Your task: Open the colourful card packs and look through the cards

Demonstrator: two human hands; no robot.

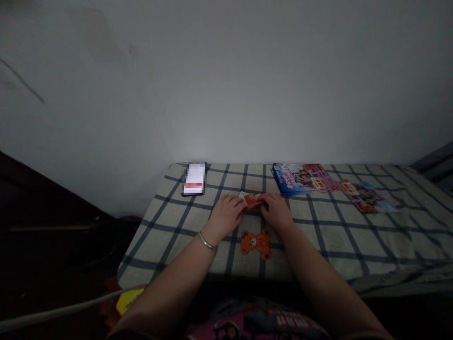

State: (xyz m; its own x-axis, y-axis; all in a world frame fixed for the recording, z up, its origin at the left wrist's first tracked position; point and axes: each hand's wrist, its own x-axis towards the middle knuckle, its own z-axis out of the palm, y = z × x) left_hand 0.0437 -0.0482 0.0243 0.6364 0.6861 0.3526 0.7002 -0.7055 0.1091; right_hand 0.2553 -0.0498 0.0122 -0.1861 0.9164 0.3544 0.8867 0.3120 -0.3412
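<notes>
Between my two hands is a small red and white printed paper (253, 200), narrow and apparently folded, lying low over the checked cloth. My left hand (227, 215) has its fingers closed on the paper's left end; a silver bangle circles that wrist. At the right end, my right hand (276, 211) grips the paper with its fingers curled and the thumb side hidden. Just below the hands, an orange teddy bear picture (256, 243) shows on the cloth.
A phone with a lit screen (194, 178) lies at the back left. Several colourful printed leaflets (300, 178) overlap at the back right, with another leaflet (368, 196) beside them. The checked tablecloth (166, 222) reaches a plain wall (230, 85). Something yellow (129, 300) sits below the left edge.
</notes>
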